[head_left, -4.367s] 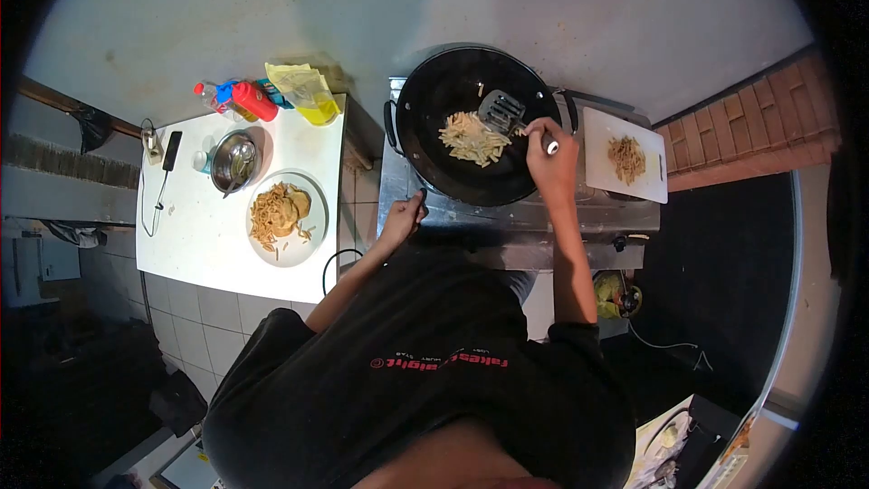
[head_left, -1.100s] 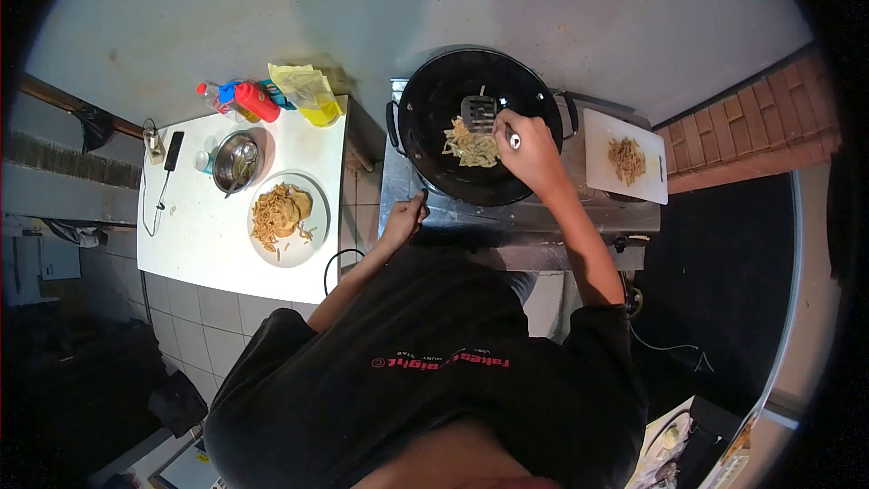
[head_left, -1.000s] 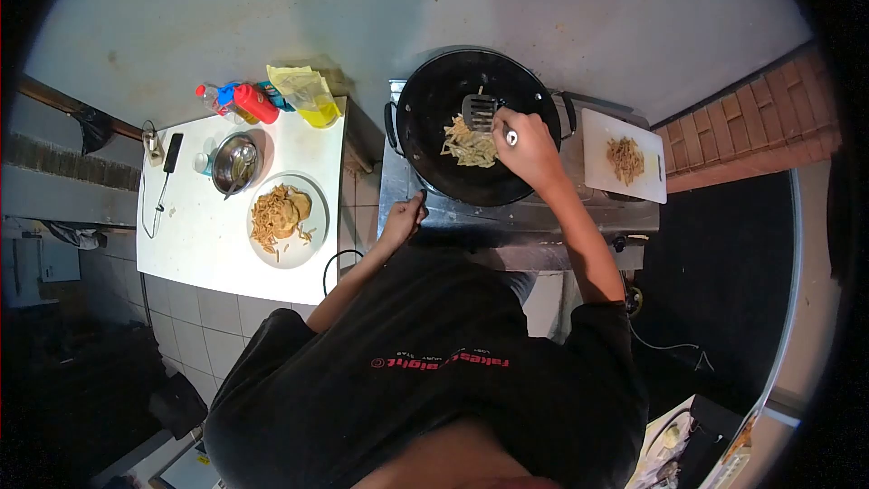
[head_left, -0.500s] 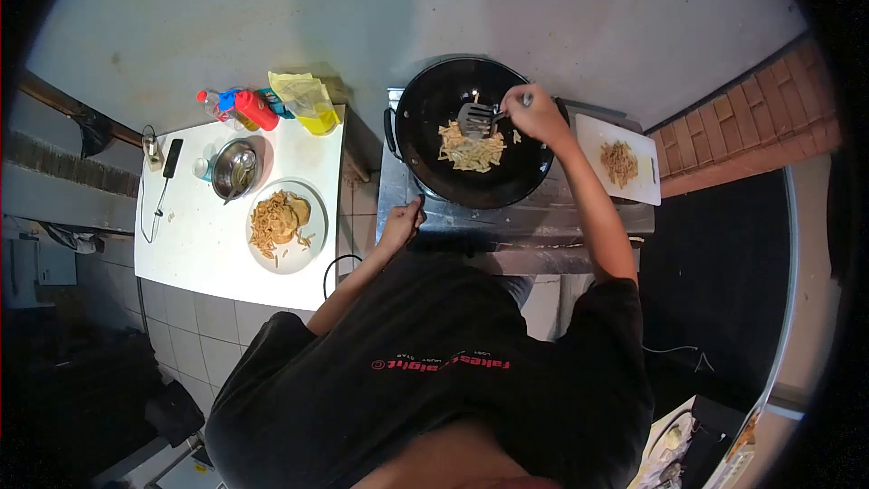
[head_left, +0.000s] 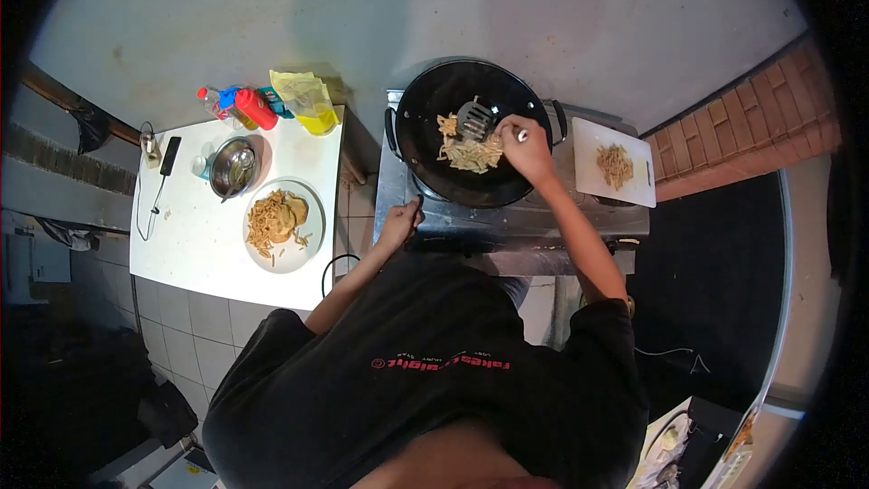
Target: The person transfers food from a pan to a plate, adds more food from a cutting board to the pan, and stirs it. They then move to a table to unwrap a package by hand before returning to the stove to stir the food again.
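My right hand point(head_left: 527, 147) is closed round the handle of a slotted spatula point(head_left: 474, 120). The spatula's dark slotted head rests over pale food strips point(head_left: 472, 153) inside a black wok point(head_left: 425, 109) on the metal stove point(head_left: 489, 228). At the stove's left front edge, my left hand point(head_left: 401, 221) is curled closed, just below and left of the wok. What its fingers grip, if anything, is hidden. The wok's two loop handles stick out at its left and right sides.
Right of the wok lies a white cutting board point(head_left: 588, 158) with chopped strips point(head_left: 615, 166). A white table point(head_left: 195, 258) at left holds a plate point(head_left: 272, 260) of food, a metal bowl point(head_left: 253, 183), a red bottle point(head_left: 256, 110) and a yellow pouch point(head_left: 312, 104). A brick ledge point(head_left: 724, 131) borders the right.
My right hand has moved down toward me, off the wok's upper right part. The spatula head has shifted slightly over the strips. My left hand stays at the stove's edge.
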Demonstrator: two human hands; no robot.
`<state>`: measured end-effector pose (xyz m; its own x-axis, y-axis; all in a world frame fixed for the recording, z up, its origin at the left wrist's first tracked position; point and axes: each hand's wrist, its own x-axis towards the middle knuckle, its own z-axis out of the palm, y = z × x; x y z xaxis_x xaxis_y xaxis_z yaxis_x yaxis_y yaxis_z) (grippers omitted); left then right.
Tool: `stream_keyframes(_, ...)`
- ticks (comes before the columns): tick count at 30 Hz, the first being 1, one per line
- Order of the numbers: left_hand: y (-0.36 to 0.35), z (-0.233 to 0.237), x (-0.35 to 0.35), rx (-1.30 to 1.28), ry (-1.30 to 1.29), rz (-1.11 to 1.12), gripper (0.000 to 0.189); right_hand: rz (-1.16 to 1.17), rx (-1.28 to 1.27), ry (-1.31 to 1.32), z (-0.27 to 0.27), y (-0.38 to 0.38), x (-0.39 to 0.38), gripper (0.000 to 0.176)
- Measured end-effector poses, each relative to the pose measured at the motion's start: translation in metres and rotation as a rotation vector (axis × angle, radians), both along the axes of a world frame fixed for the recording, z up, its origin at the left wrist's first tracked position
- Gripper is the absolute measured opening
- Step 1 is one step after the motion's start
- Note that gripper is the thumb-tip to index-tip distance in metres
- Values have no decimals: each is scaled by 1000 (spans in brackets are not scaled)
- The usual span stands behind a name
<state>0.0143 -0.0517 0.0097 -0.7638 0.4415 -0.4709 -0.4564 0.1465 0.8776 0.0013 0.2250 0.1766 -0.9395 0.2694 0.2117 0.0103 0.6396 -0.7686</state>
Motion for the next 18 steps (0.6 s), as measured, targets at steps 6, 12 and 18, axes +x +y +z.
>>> stream_keyframes(6, 0, -9, -1, 2, 47, -3, 62, 1, -18, -38, 27, 5, 13, 16)
stream_keyframes(12, -1, -7, -1, 1, 38, -20, 63, 189, 168, 204, 42, -11, 24, 8)
stream_keyframes(18, 0, -12, -2, -2, 28, -11, 64, 129, 205, 16, 58, -19, 31, 10)
